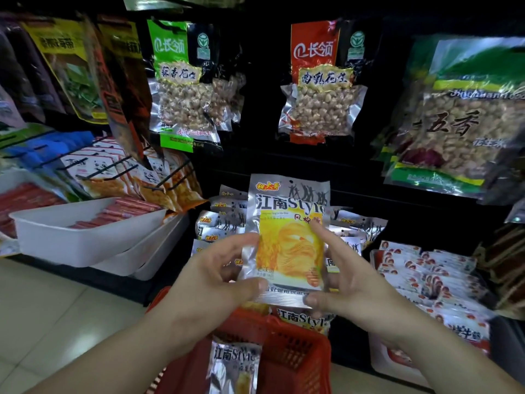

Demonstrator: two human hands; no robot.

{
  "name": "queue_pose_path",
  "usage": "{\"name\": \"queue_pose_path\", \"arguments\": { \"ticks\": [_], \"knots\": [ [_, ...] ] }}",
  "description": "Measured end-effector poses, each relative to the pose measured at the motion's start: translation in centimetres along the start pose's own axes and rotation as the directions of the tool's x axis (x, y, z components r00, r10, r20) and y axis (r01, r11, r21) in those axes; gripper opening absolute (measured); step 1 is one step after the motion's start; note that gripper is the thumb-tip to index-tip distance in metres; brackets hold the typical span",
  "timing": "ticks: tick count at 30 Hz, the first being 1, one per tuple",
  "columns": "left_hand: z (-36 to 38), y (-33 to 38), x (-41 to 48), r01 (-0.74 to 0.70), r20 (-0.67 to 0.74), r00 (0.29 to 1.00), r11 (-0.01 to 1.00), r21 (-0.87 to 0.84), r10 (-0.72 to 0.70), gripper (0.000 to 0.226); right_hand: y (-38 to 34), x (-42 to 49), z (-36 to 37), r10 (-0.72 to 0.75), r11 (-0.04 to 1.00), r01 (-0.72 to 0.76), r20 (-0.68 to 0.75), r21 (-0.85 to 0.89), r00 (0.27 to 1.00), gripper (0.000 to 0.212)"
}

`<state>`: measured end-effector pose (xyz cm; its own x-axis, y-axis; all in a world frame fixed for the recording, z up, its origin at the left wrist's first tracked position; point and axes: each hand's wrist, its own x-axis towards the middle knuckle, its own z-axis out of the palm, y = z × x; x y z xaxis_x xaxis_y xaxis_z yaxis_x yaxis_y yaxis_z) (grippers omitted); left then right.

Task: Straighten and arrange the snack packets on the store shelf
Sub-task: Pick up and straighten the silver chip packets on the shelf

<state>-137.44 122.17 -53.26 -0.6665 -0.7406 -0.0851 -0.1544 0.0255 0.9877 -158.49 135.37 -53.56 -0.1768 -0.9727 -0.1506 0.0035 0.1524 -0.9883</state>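
I hold a silver and yellow snack packet [287, 223] upright in front of the shelf. My left hand [216, 277] pinches its lower left edge between thumb and fingers. My right hand [346, 277] grips its lower right edge, thumb on the bottom seal and a finger on the front. Behind it, several packets of the same kind [221, 220] stand in an untidy row on the low shelf. More of these packets [235, 365] lie in the red basket [295, 354] below my hands.
Peanut bags hang above: green [181, 86], red [318, 81] and a large one [460, 115] at right. White trays of red sausages [85, 237] stand at left. White and red packets [426, 274] fill the low shelf at right. Tiled floor [56, 322] lies at lower left.
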Motion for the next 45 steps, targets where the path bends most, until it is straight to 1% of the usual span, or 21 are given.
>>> {"name": "queue_pose_path", "arguments": {
  "ticks": [4,6,8,10,12,14,15,16,18,20,21,25,27,28,29,31,33,35,38,42,45],
  "knots": [
    [-0.2,-0.2,0.2,0.000,-0.030,1.000,1.000,-0.005,0.000,0.067,0.5,0.2,0.1,-0.036,0.989,0.018,-0.122,-0.147,0.992,0.101],
    [-0.3,-0.4,0.2,-0.012,-0.082,0.997,0.999,0.046,0.016,0.066,0.8,0.2,0.2,-0.133,0.917,0.031,-0.230,-0.398,0.964,0.093],
    [0.2,-0.6,-0.1,-0.026,-0.123,0.992,0.992,0.124,0.041,0.064,1.2,0.3,0.3,-0.228,0.828,0.065,-0.227,-0.558,0.947,0.079],
    [1.1,-0.9,-0.4,-0.047,-0.112,0.991,0.982,0.183,0.069,0.061,1.3,0.1,1.3,-0.237,0.895,0.147,-0.170,-0.420,0.957,0.061],
    [2.1,-0.9,-1.0,-0.173,-0.028,0.982,0.945,0.276,0.188,0.053,1.0,0.0,2.7,-0.186,0.970,0.169,-0.084,-0.174,0.979,0.048],
    [2.8,-0.7,-1.4,-0.382,0.151,0.923,0.795,0.471,0.354,0.044,0.7,0.0,3.5,-0.155,0.988,0.156,-0.071,0.004,0.985,0.043],
    [3.0,-0.6,-1.6,-0.453,0.240,0.891,0.724,0.521,0.385,0.046,0.6,0.1,3.4,-0.139,0.987,0.145,-0.088,0.070,0.986,0.044],
    [3.0,-0.6,-1.8,-0.479,0.298,0.878,0.704,0.524,0.375,0.049,0.5,0.2,3.3,-0.128,0.984,0.139,-0.107,0.108,0.986,0.044],
    [2.9,-0.3,-1.9,-0.426,0.299,0.899,0.804,0.416,0.321,0.046,0.5,0.4,2.9,-0.141,0.983,0.157,-0.159,0.094,0.977,0.045],
    [2.5,0.0,-1.6,-0.286,0.240,0.943,0.930,0.230,0.230,0.034,0.8,0.5,2.8,-0.160,0.986,0.166,-0.216,0.009,0.963,0.045],
    [2.4,0.2,-1.3,-0.220,0.197,0.962,0.963,0.156,0.188,0.034,0.8,0.5,2.8,-0.157,0.987,0.155,-0.234,-0.028,0.959,0.046],
    [1.6,-0.6,0.5,-0.053,-0.112,0.992,0.993,0.101,0.064,0.025,1.4,0.4,2.6,-0.089,0.995,0.094,-0.202,0.015,0.975,0.051],
    [1.5,-1.0,0.9,0.050,-0.144,0.988,0.999,-0.021,-0.052,0.027,1.0,0.3,2.4,-0.083,0.995,0.092,-0.175,0.048,0.981,0.054],
    [1.6,-1.0,1.1,0.076,-0.109,0.990,0.991,-0.111,-0.088,0.031,0.7,0.3,2.2,-0.080,0.995,0.089,-0.166,0.050,0.983,0.053],
    [1.6,-1.0,1.1,0.081,-0.071,0.993,0.985,-0.150,-0.092,0.038,0.4,0.3,2.1,-0.074,0.996,0.082,-0.168,0.041,0.983,0.049],
    [1.5,-0.7,0.9,0.026,-0.043,0.999,0.996,-0.088,-0.030,0.053,0.4,0.4,1.9,-0.064,0.997,0.070,-0.173,0.031,0.983,0.038],
    [1.4,-0.6,0.9,-0.016,-0.019,1.000,1.000,0.006,0.016,0.068,0.6,0.4,1.6,-0.052,0.998,0.056,-0.162,0.020,0.985,0.048],
    [1.2,-0.7,0.9,-0.001,0.044,0.999,1.000,-0.003,0.001,0.078,0.9,0.2,1.5,-0.052,0.998,0.057,-0.203,0.016,0.978,0.058],
    [1.1,-0.5,1.0,0.024,0.085,0.996,1.000,-0.013,-0.023,0.075,1.3,0.3,1.3,-0.051,0.998,0.056,-0.204,0.021,0.978,0.059],
    [1.0,-0.4,1.4,-0.013,0.021,1.000,1.000,0.014,0.013,0.070,1.4,0.4,1.1,-0.084,0.991,0.098,-0.148,0.092,0.985,0.071],
    [0.9,-0.9,1.8,-0.032,-0.062,0.998,0.997,-0.074,0.027,0.067,1.8,0.7,0.7,-0.093,0.985,0.108,-0.116,0.135,0.989,0.078]
  ]
}}
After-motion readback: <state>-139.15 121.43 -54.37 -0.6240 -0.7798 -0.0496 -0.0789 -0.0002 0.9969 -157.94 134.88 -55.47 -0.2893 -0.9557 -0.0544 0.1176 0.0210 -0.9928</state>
